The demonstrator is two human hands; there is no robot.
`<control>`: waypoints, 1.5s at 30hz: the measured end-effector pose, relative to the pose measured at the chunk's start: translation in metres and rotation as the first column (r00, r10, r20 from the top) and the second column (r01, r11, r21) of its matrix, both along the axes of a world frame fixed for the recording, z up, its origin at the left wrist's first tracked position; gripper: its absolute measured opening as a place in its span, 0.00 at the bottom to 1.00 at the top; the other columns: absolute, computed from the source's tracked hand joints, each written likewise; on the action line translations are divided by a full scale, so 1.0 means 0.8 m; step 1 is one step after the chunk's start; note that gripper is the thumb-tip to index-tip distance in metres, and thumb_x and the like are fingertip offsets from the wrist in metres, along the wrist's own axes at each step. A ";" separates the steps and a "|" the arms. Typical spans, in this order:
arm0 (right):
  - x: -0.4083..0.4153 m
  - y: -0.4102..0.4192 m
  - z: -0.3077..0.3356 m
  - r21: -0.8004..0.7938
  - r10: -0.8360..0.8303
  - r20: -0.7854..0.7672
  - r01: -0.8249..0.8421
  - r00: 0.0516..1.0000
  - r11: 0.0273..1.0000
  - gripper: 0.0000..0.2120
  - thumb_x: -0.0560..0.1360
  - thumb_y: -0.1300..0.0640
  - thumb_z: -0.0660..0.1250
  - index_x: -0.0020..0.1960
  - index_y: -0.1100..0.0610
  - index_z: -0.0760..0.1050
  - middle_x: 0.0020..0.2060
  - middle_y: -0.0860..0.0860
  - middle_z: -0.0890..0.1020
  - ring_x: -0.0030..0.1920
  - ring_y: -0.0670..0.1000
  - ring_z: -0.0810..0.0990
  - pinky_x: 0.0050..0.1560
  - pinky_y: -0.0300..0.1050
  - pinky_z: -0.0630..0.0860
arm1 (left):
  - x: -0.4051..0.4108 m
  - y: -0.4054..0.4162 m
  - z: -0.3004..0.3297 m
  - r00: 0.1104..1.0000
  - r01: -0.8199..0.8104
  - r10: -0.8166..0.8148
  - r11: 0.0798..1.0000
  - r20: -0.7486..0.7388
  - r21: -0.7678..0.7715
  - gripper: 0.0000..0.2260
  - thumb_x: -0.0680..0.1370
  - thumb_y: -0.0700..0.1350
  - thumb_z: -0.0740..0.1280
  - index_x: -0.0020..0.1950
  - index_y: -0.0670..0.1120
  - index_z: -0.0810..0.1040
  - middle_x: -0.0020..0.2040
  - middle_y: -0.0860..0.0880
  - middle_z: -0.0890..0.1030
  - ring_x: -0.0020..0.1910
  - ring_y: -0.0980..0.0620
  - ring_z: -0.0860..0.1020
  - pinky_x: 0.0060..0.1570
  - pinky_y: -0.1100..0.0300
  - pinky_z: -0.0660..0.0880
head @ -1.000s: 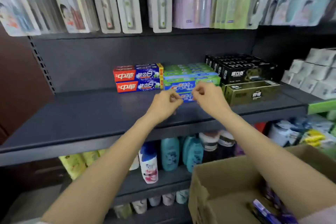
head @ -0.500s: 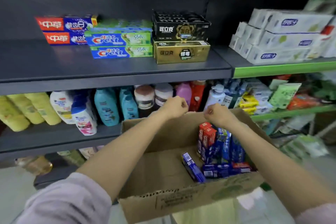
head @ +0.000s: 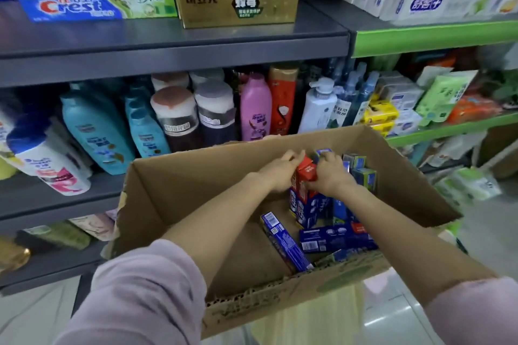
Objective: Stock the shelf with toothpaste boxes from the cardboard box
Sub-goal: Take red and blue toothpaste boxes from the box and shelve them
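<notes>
An open cardboard box (head: 179, 193) stands in front of me, below the shelves. Several toothpaste boxes stand upright at its right side and a few blue ones (head: 286, 244) lie flat on its bottom. Both hands are inside it. My left hand (head: 277, 173) and my right hand (head: 329, 176) close around the top of an upright red and blue toothpaste box (head: 305, 173). On the dark grey shelf (head: 173, 45) above lie stacked Crest boxes (head: 95, 4) and a gold toothpaste box (head: 238, 0).
Shampoo and body-wash bottles (head: 95, 126) fill the shelf behind the cardboard box. A green-edged shelf unit (head: 431, 36) on the right holds white boxes and packets. The shelf front edge juts out above the box. Pale floor shows at the bottom right.
My view has dropped from the shelf to the cardboard box. Both hands moved down from the Crest boxes into the box and closed on a red and blue toothpaste box.
</notes>
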State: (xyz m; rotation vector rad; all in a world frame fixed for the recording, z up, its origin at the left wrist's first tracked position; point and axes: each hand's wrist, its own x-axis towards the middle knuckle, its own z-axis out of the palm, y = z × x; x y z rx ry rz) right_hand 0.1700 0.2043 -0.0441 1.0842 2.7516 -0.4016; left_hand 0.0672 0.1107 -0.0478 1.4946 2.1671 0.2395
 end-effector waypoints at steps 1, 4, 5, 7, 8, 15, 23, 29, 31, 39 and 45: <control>0.001 0.002 -0.004 0.009 0.002 -0.002 -0.002 1.000 1.000 0.35 0.71 0.47 0.71 0.69 0.65 0.64 0.70 0.59 0.61 0.72 0.58 0.56 0.72 0.51 0.58 | -0.001 0.000 -0.004 0.999 0.007 -0.007 1.000 -0.046 -0.007 0.37 0.76 0.31 0.59 0.78 0.50 0.44 0.75 0.45 0.53 0.69 0.42 0.66 0.67 0.54 0.66; 0.005 0.010 -0.013 -0.013 -0.002 -0.003 0.002 1.000 1.000 0.30 0.70 0.47 0.72 0.65 0.63 0.70 0.71 0.59 0.59 0.71 0.59 0.56 0.72 0.51 0.58 | -0.002 0.005 -0.016 0.990 0.023 -0.027 0.999 -0.136 -0.030 0.36 0.75 0.34 0.63 0.78 0.51 0.50 0.70 0.43 0.58 0.67 0.42 0.66 0.65 0.48 0.69; 0.005 0.013 -0.014 -0.021 0.003 -0.002 -0.003 1.000 1.000 0.29 0.69 0.47 0.72 0.63 0.62 0.71 0.71 0.58 0.58 0.71 0.59 0.56 0.72 0.51 0.58 | -0.001 0.006 -0.020 0.989 0.011 -0.009 1.000 -0.150 0.009 0.34 0.74 0.34 0.64 0.76 0.49 0.54 0.69 0.43 0.60 0.67 0.42 0.66 0.64 0.47 0.69; 0.006 0.016 -0.011 -0.024 0.014 -0.005 -0.014 1.000 1.000 0.26 0.68 0.47 0.73 0.59 0.61 0.74 0.70 0.58 0.58 0.70 0.59 0.57 0.71 0.50 0.59 | 0.001 0.008 -0.021 0.979 -0.002 0.028 0.992 -0.202 0.126 0.28 0.73 0.35 0.67 0.70 0.45 0.61 0.67 0.43 0.64 0.65 0.42 0.68 0.62 0.47 0.70; 0.007 0.016 -0.010 -0.029 0.015 -0.017 -0.016 1.000 0.999 0.25 0.67 0.47 0.74 0.58 0.60 0.74 0.69 0.58 0.59 0.69 0.59 0.58 0.70 0.49 0.59 | 0.000 0.008 -0.020 0.976 0.003 0.031 0.988 -0.218 0.153 0.27 0.72 0.36 0.69 0.68 0.44 0.63 0.66 0.43 0.66 0.63 0.43 0.69 0.60 0.48 0.70; 0.027 0.005 0.036 -0.148 -0.014 -0.324 -0.036 0.946 0.988 0.28 0.69 0.50 0.74 0.63 0.59 0.69 0.58 0.55 0.75 0.61 0.56 0.72 0.60 0.49 0.69 | -0.011 -0.021 0.007 0.927 -0.340 0.266 0.894 0.266 0.292 0.20 0.69 0.47 0.75 0.55 0.45 0.70 0.54 0.48 0.75 0.51 0.51 0.74 0.47 0.60 0.71; 0.051 -0.031 0.155 -0.687 -0.436 -0.619 -0.181 0.653 0.704 0.19 0.73 0.54 0.70 0.60 0.54 0.68 0.52 0.55 0.80 0.51 0.55 0.81 0.55 0.55 0.78 | 0.031 -0.057 0.124 0.708 -0.647 0.293 0.635 0.643 0.422 0.12 0.77 0.53 0.66 0.50 0.46 0.73 0.45 0.49 0.79 0.44 0.53 0.78 0.46 0.62 0.73; 0.031 -0.076 0.243 -0.785 -0.527 -0.589 -0.276 0.613 0.555 0.19 0.81 0.47 0.54 0.61 0.59 0.73 0.52 0.59 0.82 0.50 0.55 0.82 0.57 0.52 0.76 | 0.037 -0.087 0.232 0.588 -0.726 0.233 0.574 0.775 0.379 0.20 0.78 0.60 0.60 0.36 0.46 0.75 0.35 0.48 0.82 0.38 0.50 0.81 0.47 0.60 0.74; 0.022 -0.092 0.267 -0.731 -0.438 -0.624 -0.285 0.648 0.620 0.19 0.81 0.45 0.53 0.58 0.57 0.73 0.52 0.58 0.82 0.49 0.54 0.81 0.56 0.49 0.75 | 0.035 -0.102 0.249 0.583 -0.744 0.219 0.532 0.782 0.405 0.20 0.78 0.60 0.60 0.38 0.46 0.76 0.38 0.47 0.82 0.39 0.50 0.81 0.47 0.59 0.74; -0.008 -0.136 0.319 -0.671 -0.152 -0.660 -0.485 0.736 0.560 0.10 0.76 0.49 0.66 0.53 0.55 0.77 0.43 0.51 0.85 0.39 0.47 0.84 0.41 0.36 0.79 | 0.018 -0.160 0.304 0.590 -0.761 0.169 0.442 0.789 0.475 0.19 0.80 0.57 0.58 0.45 0.43 0.79 0.45 0.41 0.83 0.43 0.46 0.82 0.52 0.53 0.76; -0.070 -0.181 0.343 -0.703 -0.269 -0.622 -0.374 0.735 0.604 0.14 0.79 0.45 0.59 0.43 0.55 0.73 0.28 0.48 0.82 0.24 0.44 0.80 0.33 0.38 0.76 | -0.042 -0.228 0.328 0.597 -0.793 0.252 0.333 0.762 0.510 0.21 0.81 0.58 0.54 0.38 0.45 0.75 0.33 0.50 0.81 0.32 0.54 0.79 0.39 0.59 0.73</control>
